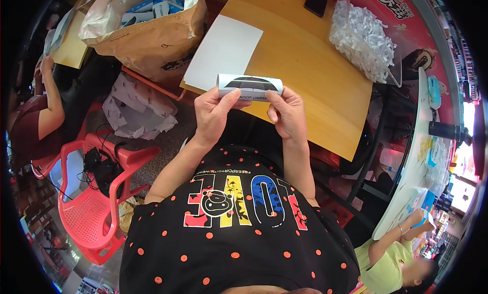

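Note:
Between my two hands I hold a rolled paper tube, white with a dark umbrella picture and lettering on its side. It lies level over the near edge of the wooden table. My left hand closes on its left end, thumb on the front. At the right end, my right hand pinches it between thumb and fingers. Just beyond the tube, a stack of white paper sheets rests on the table.
A brown paper bag with several blue and white rolls stands left of the table. At the far right corner sit a clear bin of white paper shreds and a dark phone. A red chair is left; other people work at both sides.

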`<action>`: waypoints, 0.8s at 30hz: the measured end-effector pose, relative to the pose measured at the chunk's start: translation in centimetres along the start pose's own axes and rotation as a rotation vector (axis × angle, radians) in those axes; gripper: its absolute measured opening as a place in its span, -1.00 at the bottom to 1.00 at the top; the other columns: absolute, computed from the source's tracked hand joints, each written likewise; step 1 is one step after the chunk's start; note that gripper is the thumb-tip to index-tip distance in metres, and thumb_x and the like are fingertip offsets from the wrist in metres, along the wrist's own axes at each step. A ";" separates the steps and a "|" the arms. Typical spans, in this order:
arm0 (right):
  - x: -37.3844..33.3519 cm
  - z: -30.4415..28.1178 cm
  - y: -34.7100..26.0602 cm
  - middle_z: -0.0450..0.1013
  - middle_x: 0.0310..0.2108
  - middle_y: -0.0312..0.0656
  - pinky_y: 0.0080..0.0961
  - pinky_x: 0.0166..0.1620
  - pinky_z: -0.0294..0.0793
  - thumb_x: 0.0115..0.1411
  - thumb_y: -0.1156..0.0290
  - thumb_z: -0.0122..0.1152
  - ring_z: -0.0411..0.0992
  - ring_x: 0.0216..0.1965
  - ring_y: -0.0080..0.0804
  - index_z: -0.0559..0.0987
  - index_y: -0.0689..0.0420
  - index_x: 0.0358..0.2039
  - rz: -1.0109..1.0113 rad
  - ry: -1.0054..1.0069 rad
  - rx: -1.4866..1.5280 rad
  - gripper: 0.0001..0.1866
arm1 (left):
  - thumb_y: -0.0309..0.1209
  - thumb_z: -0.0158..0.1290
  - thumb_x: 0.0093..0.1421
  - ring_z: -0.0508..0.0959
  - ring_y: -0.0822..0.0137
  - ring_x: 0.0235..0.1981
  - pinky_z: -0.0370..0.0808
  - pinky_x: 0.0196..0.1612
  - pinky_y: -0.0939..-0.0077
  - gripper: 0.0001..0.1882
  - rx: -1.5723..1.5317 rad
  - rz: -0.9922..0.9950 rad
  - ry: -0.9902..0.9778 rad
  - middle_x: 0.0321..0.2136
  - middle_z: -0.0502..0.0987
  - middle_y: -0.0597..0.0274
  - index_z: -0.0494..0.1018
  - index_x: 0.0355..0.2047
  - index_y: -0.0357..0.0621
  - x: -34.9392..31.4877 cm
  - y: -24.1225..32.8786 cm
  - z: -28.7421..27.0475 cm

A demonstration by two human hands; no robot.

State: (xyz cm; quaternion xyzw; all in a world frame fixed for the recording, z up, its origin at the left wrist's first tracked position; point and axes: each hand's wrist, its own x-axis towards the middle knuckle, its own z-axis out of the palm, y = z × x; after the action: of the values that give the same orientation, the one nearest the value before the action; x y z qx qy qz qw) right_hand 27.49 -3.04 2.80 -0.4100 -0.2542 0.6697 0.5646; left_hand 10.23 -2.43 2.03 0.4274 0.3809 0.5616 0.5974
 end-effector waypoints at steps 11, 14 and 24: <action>-0.2 1.3 1.0 0.49 -0.42 -0.20 -0.79 -0.68 0.23 0.13 0.53 0.23 0.30 -0.68 -0.70 0.46 0.28 -0.18 -0.100 0.079 -0.028 -0.75 | -0.47 -0.01 0.25 0.63 0.30 -0.42 0.60 -0.28 0.51 -0.80 -0.009 -0.070 0.028 -0.37 0.59 0.05 0.48 -0.24 -0.41 0.2 -0.2 0.5; 0.4 1.2 2.3 0.47 -0.45 -0.24 -0.78 -0.67 0.21 0.06 0.53 0.31 0.29 -0.66 -0.71 0.42 0.25 -0.18 -0.254 0.152 -0.280 -0.67 | -0.53 0.05 0.20 0.61 0.37 -0.39 0.58 -0.27 0.57 -0.83 0.080 0.040 0.037 -0.36 0.59 0.10 0.49 -0.24 -0.41 0.0 -0.8 1.8; -0.1 0.6 2.5 0.46 -0.52 -0.27 -0.73 -0.70 0.17 0.24 0.44 0.09 0.21 -0.76 -0.71 0.47 0.27 -0.24 -0.220 0.120 -0.126 -0.84 | -0.49 0.09 0.18 0.62 0.38 -0.46 0.58 -0.37 0.56 -0.84 0.021 -0.132 0.058 -0.43 0.60 0.14 0.50 -0.29 -0.36 0.9 -1.6 0.5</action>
State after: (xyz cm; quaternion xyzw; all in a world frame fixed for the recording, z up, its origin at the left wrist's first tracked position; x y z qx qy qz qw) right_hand 25.64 -3.67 1.12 -0.4536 -0.3048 0.5609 0.6219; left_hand 11.34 -1.61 0.77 0.3913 0.4313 0.5291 0.6173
